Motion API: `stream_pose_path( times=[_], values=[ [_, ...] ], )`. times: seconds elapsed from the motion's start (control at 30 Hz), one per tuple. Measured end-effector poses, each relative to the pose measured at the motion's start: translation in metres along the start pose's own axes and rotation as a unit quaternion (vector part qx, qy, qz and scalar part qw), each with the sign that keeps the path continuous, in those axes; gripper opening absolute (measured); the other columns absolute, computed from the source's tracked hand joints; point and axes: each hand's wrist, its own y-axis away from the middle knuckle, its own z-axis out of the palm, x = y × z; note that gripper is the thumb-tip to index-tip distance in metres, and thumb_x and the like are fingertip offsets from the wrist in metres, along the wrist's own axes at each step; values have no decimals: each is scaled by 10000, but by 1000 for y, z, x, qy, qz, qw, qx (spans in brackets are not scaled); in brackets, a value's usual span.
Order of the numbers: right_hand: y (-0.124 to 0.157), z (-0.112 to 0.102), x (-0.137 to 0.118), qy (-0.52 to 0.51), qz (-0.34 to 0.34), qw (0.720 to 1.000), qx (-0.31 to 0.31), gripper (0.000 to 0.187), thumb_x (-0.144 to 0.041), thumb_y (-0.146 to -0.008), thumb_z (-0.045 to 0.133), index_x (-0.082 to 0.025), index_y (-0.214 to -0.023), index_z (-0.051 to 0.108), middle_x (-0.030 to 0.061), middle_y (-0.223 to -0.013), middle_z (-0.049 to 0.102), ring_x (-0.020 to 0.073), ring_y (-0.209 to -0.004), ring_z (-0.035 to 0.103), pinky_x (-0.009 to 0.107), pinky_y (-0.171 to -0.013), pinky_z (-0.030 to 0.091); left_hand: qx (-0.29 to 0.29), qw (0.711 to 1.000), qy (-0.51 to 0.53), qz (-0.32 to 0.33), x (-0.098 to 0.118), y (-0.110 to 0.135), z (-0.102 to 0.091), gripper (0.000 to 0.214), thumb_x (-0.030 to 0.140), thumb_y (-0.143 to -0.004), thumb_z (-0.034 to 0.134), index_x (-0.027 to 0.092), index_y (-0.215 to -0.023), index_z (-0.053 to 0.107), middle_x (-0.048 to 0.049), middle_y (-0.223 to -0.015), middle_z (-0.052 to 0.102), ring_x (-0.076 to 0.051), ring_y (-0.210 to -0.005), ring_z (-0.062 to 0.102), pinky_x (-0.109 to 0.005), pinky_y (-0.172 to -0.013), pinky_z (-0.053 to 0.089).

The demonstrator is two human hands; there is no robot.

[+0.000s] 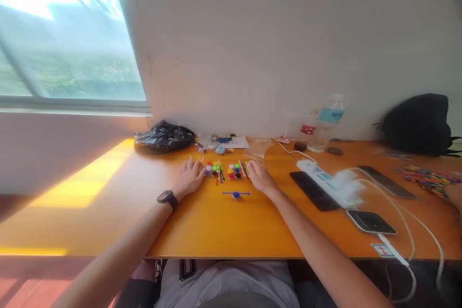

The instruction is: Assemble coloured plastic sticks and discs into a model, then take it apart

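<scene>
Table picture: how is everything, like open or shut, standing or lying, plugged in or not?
Left hand: fingers spread, palm down
Right hand: curled at coloured sticks, grip hidden
Watch: strapped on
Blue arrow: lying sideways
Water bottle: upright
Black plastic bag: crumpled
Power strip: charger plugged in
White-edged phone: flat, cable plugged in
Window: cannot tell if shut

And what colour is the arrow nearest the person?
Blue; the arrow shows best in the head view.
</scene>
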Motion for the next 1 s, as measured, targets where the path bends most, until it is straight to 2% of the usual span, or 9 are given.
stream_pose_path(
  times=[0.17,0.27,0.37,0.53,0.63,0.73,0.83,1.0],
  values=[
    [0,-2,-1,-8,-8,1000,21,301,-354,-1046,322,-229,-896,551,95,-969,663,264,-995,596,416,-941,432,-4,1000,4,-20,8,-2,-3,638,550,-1028,370,144,-1516,433,-214,-1633,378,-380,-1599,97,-575,-1260,118],
    [-2,-7,0,-16,-17,999,47,302,-361,-1048,323,-226,-915,557,101,-995,668,266,-1015,594,414,-958,430,37,999,18,-26,14,-3,-13,647,526,-1041,349,105,-1530,401,-240,-1638,348,-379,-1598,104,-566,-1271,128],
    [-3,-12,-1,-14,-27,997,77,303,-367,-1051,328,-222,-943,571,104,-1010,677,267,-1023,595,417,-965,426,78,996,36,-22,25,-1,-22,643,523,-1024,409,116,-1521,400,-235,-1642,330,-384,-1587,142,-580,-1257,192],
    [-1,-10,-9,-10,-47,994,97,291,-338,-1044,339,-221,-943,586,98,-998,681,267,-1002,594,421,-960,424,28,997,49,47,55,-8,-30,516,452,-997,478,209,-1451,500,-160,-1594,426,-363,-1542,276,-563,-1198,336],
    [2,-7,-15,-12,-57,995,86,287,-324,-1046,342,-227,-914,578,88,-973,679,262,-986,591,415,-950,420,12,996,16,87,70,-33,-30,443,414,-991,485,211,-1369,596,-160,-1604,408,-373,-1529,288,-565,-1196,336],
    [4,-4,-19,-15,-68,995,72,302,-316,-1055,331,-230,-897,573,78,-945,674,257,-969,590,412,-936,416,-11,993,-51,107,80,-73,-26,435,390,-999,459,199,-1347,639,-160,-1590,429,-385,-1504,308,-574,-1186,333],
    [5,-2,-19,-15,-75,995,66,321,-309,-1064,317,-228,-904,582,78,-955,673,253,-973,587,407,-935,412,-52,986,-130,90,84,-116,-18,396,296,-947,488,211,-1272,699,-139,-1550,475,-408,-1439,372,-576,-1146,362],
    [7,-5,-22,-6,-81,995,57,374,-311,-1082,296,-224,-854,580,68,-897,651,243,-933,577,395,-907,410,-87,982,-149,70,81,-175,-2,295,239,-866,543,217,-1024,791,-153,-1400,596,-442,-1393,400,-602,-1086,378]
  ],
)
